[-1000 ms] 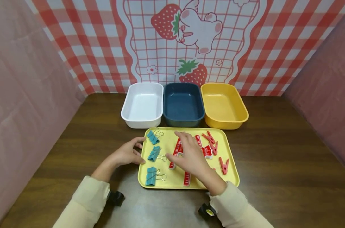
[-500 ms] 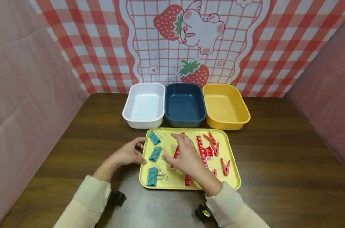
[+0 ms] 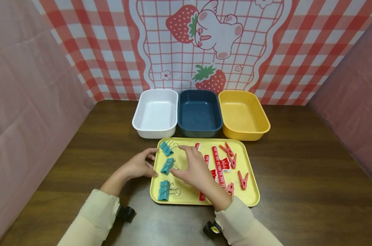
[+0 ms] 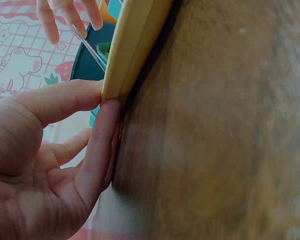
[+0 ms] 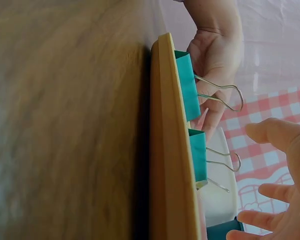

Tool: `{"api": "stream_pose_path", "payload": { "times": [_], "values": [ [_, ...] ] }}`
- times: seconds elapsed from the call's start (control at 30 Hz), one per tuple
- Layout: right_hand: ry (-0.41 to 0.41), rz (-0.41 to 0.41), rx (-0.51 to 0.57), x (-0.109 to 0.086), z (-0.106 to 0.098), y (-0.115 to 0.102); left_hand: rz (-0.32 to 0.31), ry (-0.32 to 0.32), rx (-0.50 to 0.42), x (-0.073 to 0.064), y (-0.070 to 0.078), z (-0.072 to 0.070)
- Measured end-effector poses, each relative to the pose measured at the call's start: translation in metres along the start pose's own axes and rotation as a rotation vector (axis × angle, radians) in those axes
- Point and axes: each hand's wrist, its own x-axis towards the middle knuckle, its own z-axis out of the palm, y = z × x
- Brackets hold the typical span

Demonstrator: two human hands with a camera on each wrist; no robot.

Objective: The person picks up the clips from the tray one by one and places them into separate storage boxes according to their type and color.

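Observation:
A yellow tray (image 3: 186, 200) holds several teal binder clips along its left side. My left hand (image 3: 139, 165) touches the tray's left edge, thumb and fingers set apart along it; in the left wrist view the thumb (image 4: 72, 97) meets the rim. My right hand (image 3: 196, 171) hovers over the tray with fingers spread and nothing between them. Its thumb is near the wire handles of the middle binder clip (image 3: 167, 165). The back clip (image 3: 166, 148) lies beyond, the front clip (image 3: 164, 190) nearer me. The right wrist view shows a gap between fingers and clips.
Behind the tray stand a white bin (image 3: 155, 130), a dark blue bin (image 3: 199, 130) and a yellow bin (image 3: 244, 133). Red strips (image 3: 218, 165) with white comb-like marks and several red clothespins (image 3: 242, 180) lie on the tray's right, partly behind my right hand.
My right hand has moved left, from above the red strips toward the binder clips, uncovering more strips. My left hand has stayed at the tray's edge. The head view has shifted slightly.

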Motion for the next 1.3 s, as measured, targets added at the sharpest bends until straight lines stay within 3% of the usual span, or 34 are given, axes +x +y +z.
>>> {"api": "stream_pose_path", "payload": {
  "times": [0.3, 0.63, 1.3],
  "values": [
    [-0.043, -0.004, 0.037, 0.003, 0.011, 0.0, 0.011, 0.01, -0.007, -0.002, -0.002, 0.0],
    [-0.023, -0.054, 0.037, 0.007, 0.02, -0.001, 0.007, 0.008, -0.011, -0.002, -0.002, -0.001],
    [-0.047, -0.023, 0.03, 0.014, 0.028, -0.004, 0.018, -0.005, -0.016, 0.001, -0.003, 0.0]
  ]
}}
